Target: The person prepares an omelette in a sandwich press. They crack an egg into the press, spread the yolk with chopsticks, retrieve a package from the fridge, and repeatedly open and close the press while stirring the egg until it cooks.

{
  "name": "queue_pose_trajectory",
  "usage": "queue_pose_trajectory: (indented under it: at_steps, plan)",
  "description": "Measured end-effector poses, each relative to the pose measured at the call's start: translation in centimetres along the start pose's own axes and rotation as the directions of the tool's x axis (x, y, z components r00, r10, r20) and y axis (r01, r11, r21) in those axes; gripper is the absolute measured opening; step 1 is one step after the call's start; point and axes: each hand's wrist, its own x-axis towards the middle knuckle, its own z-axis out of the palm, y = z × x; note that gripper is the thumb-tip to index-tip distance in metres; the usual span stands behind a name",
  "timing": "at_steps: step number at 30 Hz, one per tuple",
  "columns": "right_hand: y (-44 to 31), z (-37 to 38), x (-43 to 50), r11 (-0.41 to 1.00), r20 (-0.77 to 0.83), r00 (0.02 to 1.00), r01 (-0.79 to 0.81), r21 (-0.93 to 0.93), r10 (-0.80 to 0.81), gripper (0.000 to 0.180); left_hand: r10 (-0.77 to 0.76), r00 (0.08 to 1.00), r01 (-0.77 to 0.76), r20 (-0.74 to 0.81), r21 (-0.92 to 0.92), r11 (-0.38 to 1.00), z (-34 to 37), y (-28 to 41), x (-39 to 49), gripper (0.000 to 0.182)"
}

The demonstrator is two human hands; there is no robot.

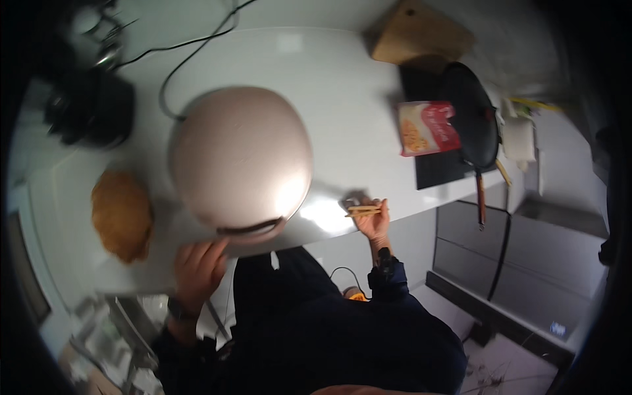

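A large round beige electric cooking appliance with its lid down (242,158) stands on the white countertop. My left hand (200,266) is at the near left side of its dark-inset handle (252,228), fingertips close to or touching it; the blur hides which. My right hand (373,219) holds a pair of wooden chopsticks (364,211) over the counter's front edge, to the right of the appliance. A grey shadow or blurred thing lies just beyond the chopsticks. Right of the appliance, a red and beige food packet (429,128) lies partly on a black cooktop (437,170).
A black frying pan (471,116) rests on the cooktop, its handle over the front edge. A wooden board (419,34) stands behind. At left are a brown oval item (122,216) and a black appliance (94,108). A cord (173,79) crosses the back.
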Motion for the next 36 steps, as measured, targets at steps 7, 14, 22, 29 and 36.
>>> queue_pose_trajectory:
  at_steps: [7, 14, 22, 29, 36]
  plan:
    - [0.1, 1.3, 0.8, 0.996, 0.062, 0.998, 0.017, 0.086, -0.023, 0.04, 0.307, 0.942, -0.291, -0.135, 0.128, 0.948, -0.1, 5.8, 5.4, 0.033]
    - [1.7, 4.4, -1.5, 0.987, 0.148, 0.976, 0.155, 0.047, -0.161, 0.035, 0.65, 0.76, -0.625, -0.002, 0.274, 0.731, -0.7, 5.3, 9.0, 0.025]
    - [4.5, 8.4, -6.7, 0.914, 0.139, 0.908, 0.403, -0.033, -0.395, 0.034, 0.577, 0.806, -0.556, -0.13, 0.169, 0.814, -12.9, 4.7, 15.3, 0.018]
    - [9.0, 13.9, -1.8, 0.748, -0.017, 0.943, 0.252, -0.614, -0.332, 0.031, 0.409, 0.912, -0.407, -0.04, 0.046, 0.912, -21.2, 4.7, 26.5, 0.018]
    - [10.7, 16.0, 2.3, 0.679, -0.042, 0.976, 0.118, -0.724, -0.215, 0.026, 0.557, 0.824, -0.557, -0.106, 0.026, 0.83, -22.9, 0.5, 32.9, 0.014]
